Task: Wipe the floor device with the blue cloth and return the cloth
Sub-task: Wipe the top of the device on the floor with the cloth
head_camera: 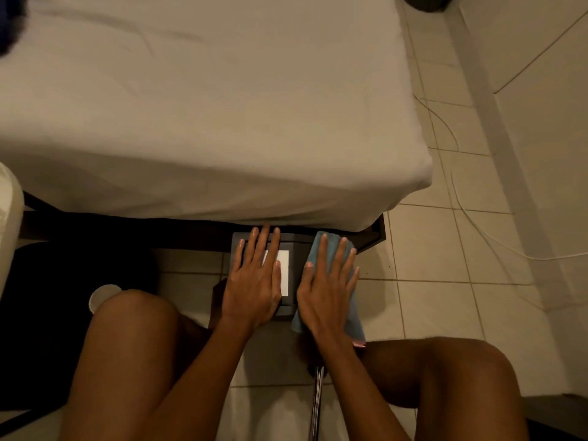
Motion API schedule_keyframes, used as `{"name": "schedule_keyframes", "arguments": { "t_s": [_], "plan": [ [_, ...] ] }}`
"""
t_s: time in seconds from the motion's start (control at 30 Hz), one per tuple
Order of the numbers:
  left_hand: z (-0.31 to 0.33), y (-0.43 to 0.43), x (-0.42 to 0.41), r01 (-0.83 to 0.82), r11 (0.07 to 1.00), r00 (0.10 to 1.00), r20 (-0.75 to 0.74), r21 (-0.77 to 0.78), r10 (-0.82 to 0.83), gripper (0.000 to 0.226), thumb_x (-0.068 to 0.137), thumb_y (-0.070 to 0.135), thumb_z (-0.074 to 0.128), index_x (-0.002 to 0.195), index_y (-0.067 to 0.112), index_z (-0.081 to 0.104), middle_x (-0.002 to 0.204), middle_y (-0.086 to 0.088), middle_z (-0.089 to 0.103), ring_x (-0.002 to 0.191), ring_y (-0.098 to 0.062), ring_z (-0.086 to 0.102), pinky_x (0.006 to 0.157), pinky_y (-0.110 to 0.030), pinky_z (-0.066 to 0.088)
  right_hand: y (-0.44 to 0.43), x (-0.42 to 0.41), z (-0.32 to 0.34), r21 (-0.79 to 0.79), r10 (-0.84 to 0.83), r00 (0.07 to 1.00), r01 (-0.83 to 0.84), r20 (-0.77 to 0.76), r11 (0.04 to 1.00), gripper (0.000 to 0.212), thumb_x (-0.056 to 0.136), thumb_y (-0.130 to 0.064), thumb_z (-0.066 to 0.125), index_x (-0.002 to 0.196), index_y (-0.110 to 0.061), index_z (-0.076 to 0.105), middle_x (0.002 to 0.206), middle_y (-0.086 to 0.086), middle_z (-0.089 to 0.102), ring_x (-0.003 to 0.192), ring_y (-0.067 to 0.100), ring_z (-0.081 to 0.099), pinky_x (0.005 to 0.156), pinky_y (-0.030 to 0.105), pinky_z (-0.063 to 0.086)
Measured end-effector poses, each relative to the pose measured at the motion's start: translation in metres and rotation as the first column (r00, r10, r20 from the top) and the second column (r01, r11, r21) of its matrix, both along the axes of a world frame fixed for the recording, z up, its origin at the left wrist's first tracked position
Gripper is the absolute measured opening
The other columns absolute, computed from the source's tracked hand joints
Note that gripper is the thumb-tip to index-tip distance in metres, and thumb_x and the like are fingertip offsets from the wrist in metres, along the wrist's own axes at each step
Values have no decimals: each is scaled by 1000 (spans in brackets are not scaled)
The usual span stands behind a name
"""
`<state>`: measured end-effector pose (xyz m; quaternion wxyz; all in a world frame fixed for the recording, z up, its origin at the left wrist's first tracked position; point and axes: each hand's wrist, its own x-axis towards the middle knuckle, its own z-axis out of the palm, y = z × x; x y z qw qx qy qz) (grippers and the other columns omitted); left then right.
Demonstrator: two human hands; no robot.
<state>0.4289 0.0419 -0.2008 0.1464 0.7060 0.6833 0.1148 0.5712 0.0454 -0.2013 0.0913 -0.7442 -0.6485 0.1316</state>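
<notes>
Currently your left hand (251,281) lies flat, fingers spread, bracing the floor device (294,268) at the bed (203,106) edge; right hand (327,288) presses the blue cloth (318,246) flat on its right side. Cloth overhangs: hard strokes may slide it off or shift the device.

The flat dark grey floor device (294,249) is set on the tiled floor (445,300) at the bed's (206,106) near edge, with the folded blue cloth (318,246) laid on its right edge.
</notes>
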Motion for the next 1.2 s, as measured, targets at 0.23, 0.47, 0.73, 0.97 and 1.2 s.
{"name": "schedule_keyframes", "arguments": {
  "t_s": [0.23, 0.47, 0.73, 0.97, 1.2],
  "plan": [
    [-1, 1, -1, 0, 1000, 1000, 3, 2, 0, 60, 102, 37, 15, 158, 20, 2, 167, -4, 2, 154, -19, -1, 124, -43, 11, -12, 20, 5, -1, 226, 969, -227, -100, 974, 60, 103, -46, 19, 159, -33, 2, 168, 4, -7, 155, 23, -9, 124, 51, 1],
    [1, 2, 0, -5, 1000, 1000, -10, 10, 5, 60, 101, 35, 17, 158, 20, 7, 167, -4, 8, 154, -19, 2, 125, -42, 11, 6, 23, 8, 22, 204, 974, -203, -97, 979, 66, 101, -47, 23, 160, -21, 7, 168, 8, -2, 155, 24, -7, 124, 45, -1],
    [0, 1, -1, 3, 1000, 1000, 7, -6, -3, 60, 102, 34, 20, 158, 20, 3, 167, -3, 3, 154, -18, -1, 125, -43, 12, 14, 25, 3, 14, 179, 983, -178, -44, 984, 65, 102, -50, 14, 160, -24, 1, 168, 8, -6, 155, 22, -9, 124, 45, -2],
    [1, 1, -1, 1, 1000, 1000, 22, -15, 0, 60, 102, 36, 17, 158, 22, 1, 167, -2, 0, 154, -17, -4, 125, -44, 13, 2, 21, -1, 13, 111, 994, -111, -16, 994, 65, 102, -47, 14, 160, -20, 1, 168, 10, -6, 155, 25, -8, 125, 50, 3],
    [0, 2, -1, -1, 1000, 1000, 13, -2, 1, 60, 102, 36, 19, 158, 22, 5, 167, -2, 5, 154, -18, 0, 124, -43, 15, 23, 14, -2, 23, 95, 995, -94, -13, 995, 62, 103, -42, 17, 160, -20, 6, 167, 12, 0, 155, 26, -7, 124, 53, 7]
  ]
}}
